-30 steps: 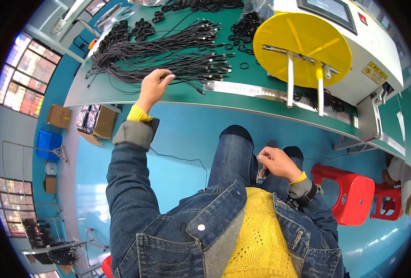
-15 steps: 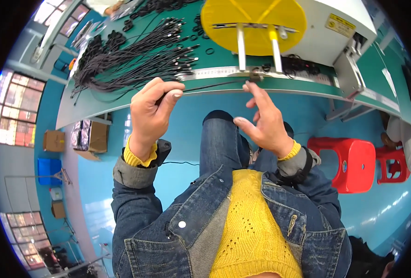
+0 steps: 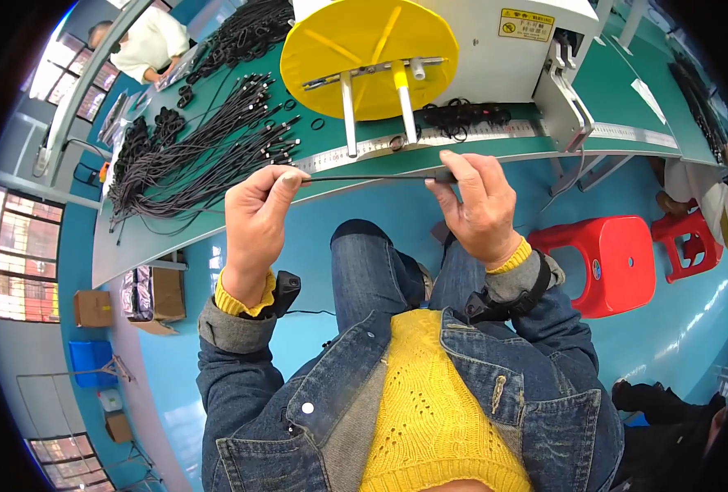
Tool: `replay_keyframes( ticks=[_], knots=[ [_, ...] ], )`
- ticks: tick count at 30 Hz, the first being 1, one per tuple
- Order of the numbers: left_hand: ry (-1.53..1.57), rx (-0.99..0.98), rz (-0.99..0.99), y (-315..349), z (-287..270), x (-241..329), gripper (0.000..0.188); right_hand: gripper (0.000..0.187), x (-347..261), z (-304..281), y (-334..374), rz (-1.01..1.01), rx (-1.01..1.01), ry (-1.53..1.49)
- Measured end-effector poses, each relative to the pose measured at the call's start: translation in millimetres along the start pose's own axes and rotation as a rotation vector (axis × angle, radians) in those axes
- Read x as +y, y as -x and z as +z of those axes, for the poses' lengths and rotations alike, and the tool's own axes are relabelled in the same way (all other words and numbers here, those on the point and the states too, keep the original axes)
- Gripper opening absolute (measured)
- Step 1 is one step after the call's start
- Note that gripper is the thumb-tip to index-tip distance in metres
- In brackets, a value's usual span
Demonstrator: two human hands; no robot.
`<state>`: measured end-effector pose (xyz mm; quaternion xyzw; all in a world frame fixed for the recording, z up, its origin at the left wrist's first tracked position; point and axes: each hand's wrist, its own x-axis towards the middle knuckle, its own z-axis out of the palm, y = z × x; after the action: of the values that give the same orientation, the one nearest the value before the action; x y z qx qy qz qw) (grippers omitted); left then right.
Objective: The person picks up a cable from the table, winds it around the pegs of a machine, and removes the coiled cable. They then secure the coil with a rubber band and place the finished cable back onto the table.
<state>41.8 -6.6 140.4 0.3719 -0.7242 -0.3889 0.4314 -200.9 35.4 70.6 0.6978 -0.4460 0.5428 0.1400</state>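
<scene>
A thin black cable [image 3: 368, 177] is stretched level between my hands, just off the table's front edge. My left hand [image 3: 253, 225] pinches it between thumb and forefinger. At the other end, the thumb and fingers of my right hand [image 3: 480, 201] close on a dark, thicker end piece of the cable; its details are too small to make out. Beyond my hands stands a yellow round disc [image 3: 356, 41] with two metal posts pointing toward me. On the table to the left lies a bundle of black cables [image 3: 179, 176] with small shiny ends.
A white ruler strip [image 3: 495, 131] runs along the green table [image 3: 618, 90]. Black rings [image 3: 462, 115] lie behind it, beside a white machine housing [image 3: 483, 49]. Red stools [image 3: 626, 266] stand at the right. A person in white [image 3: 155, 37] works at the far left.
My right fingers, spread half a second ago, have closed on the cable's end. The cable is now straight and level. The view has shifted, and the disc appears farther left.
</scene>
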Motion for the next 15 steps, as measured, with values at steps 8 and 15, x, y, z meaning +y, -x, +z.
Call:
replay_keyframes(
  ticks=[8,15],
  knots=[
    [-0.278,-0.004,0.153,-37.8,27.9,14.0,0.013,0.030,21.2,3.2,-25.3,-0.118,0.075,0.144],
    [-0.370,0.122,0.254,-80.5,29.6,-28.4,0.015,0.012,40.3,42.7,-46.7,0.200,-0.155,0.176]
  ],
)
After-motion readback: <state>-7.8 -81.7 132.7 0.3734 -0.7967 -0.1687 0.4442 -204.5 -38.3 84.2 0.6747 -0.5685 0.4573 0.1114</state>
